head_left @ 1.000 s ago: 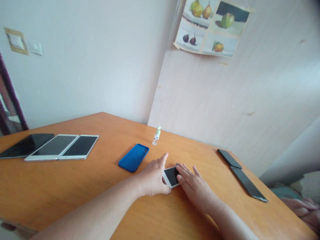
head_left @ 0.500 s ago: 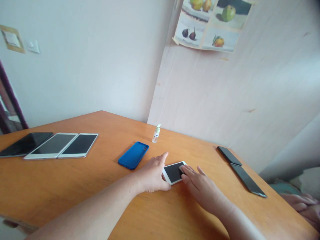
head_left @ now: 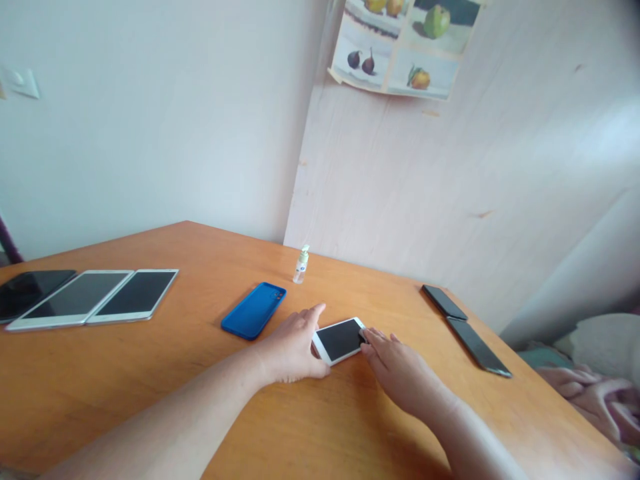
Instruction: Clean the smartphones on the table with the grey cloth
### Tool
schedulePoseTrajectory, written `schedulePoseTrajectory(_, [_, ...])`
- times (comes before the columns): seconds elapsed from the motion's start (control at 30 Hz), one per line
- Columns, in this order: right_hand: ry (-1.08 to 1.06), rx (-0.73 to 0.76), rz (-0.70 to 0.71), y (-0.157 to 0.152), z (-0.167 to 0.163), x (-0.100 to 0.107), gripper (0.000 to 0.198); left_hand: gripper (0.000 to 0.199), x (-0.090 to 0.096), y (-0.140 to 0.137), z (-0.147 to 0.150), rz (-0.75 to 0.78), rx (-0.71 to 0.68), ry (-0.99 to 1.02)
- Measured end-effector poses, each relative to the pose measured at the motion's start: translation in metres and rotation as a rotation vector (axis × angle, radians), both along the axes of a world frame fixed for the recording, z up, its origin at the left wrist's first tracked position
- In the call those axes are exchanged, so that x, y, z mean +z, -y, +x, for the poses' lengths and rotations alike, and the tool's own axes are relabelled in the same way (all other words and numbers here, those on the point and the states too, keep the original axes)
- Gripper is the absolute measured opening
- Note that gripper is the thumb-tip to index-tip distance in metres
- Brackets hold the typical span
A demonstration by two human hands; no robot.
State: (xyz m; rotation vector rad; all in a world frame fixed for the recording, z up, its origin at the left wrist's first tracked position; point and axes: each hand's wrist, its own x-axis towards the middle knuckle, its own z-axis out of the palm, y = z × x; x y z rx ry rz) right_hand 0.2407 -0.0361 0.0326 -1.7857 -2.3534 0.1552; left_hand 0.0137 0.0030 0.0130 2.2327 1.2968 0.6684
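Note:
A white smartphone [head_left: 339,341] with a dark screen lies face up on the wooden table. At its left end, my left hand [head_left: 296,345] grips the phone by the edges, the thumb near me and the fingers on the far side. The fingers of my right hand [head_left: 389,357] are close together, pressed down at the phone's right end. Under these fingertips a small pale wipe [head_left: 363,333] shows in part; most of it is hidden. Just beyond my left hand lies a blue phone case [head_left: 254,311].
A small clear pump bottle [head_left: 300,267] stands behind the phone. Two white tablets [head_left: 133,297] and a black one [head_left: 33,293] lie at left. Two dark phones [head_left: 477,347] lie end to end along the table's right edge. A wall closes off the back.
My right fingertips have slid across the screen to the phone's right end. My left hand keeps its grip. The whole view has shifted, so things appear further left.

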Motion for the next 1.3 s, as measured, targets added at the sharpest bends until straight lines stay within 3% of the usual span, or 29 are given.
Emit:
schedulePoseTrajectory(0.17, [-0.164, 0.352, -0.091, 0.027, -0.031, 0.017, 0.048, 0.099, 0.002, 0.001, -0.001, 0.002, -0.02, 0.01])
schedulePoseTrajectory(0.23, [-0.194, 0.393, -0.116, 0.03, -0.034, 0.018, 0.049, 0.097, 0.002, 0.0, -0.001, 0.011, -0.024, 0.017])
schedulePoseTrajectory(0.43, [-0.045, 0.011, 0.002, 0.003, -0.005, 0.003, 0.051, 0.101, 0.001, 0.0, 0.0, 0.008, -0.014, 0.001])
schedulePoseTrajectory(0.5, [-0.026, -0.003, 0.02, 0.0, -0.005, 0.003, 0.051, 0.101, 0.001, 0.0, 0.0, 0.01, -0.013, -0.003])
schedulePoseTrajectory(0.67, [-0.172, 0.346, -0.059, 0.023, -0.034, 0.017, 0.048, 0.095, 0.002, 0.0, -0.002, 0.027, -0.033, 0.006])
schedulePoseTrajectory(0.77, [-0.212, 0.429, -0.09, 0.029, -0.042, 0.021, 0.049, 0.092, 0.001, 0.0, -0.003, 0.05, -0.039, 0.024])
schedulePoseTrajectory(0.83, [-0.19, 0.355, -0.06, 0.024, -0.035, 0.018, 0.047, 0.094, 0.0, 0.0, -0.003, 0.045, -0.032, 0.022])
schedulePoseTrajectory(0.97, [-0.104, 0.034, 0.025, 0.004, -0.012, 0.006, 0.048, 0.099, -0.001, 0.0, -0.001, 0.033, -0.019, 0.011])
schedulePoseTrajectory(1.03, [-0.077, -0.024, 0.038, 0.001, -0.008, 0.004, 0.048, 0.099, -0.001, -0.001, -0.001, 0.036, -0.019, 0.009])
schedulePoseTrajectory(1.1, [-0.082, 0.043, 0.031, 0.006, -0.014, 0.007, 0.048, 0.098, -0.001, -0.001, -0.001, 0.044, -0.018, 0.011])
schedulePoseTrajectory(1.23, [-0.181, 0.362, -0.064, 0.026, -0.038, 0.02, 0.047, 0.09, -0.001, -0.001, -0.001, 0.067, -0.037, 0.023])
schedulePoseTrajectory(1.3, [-0.209, 0.416, -0.088, 0.03, -0.043, 0.022, 0.047, 0.089, -0.001, -0.001, -0.002, 0.073, -0.043, 0.03])
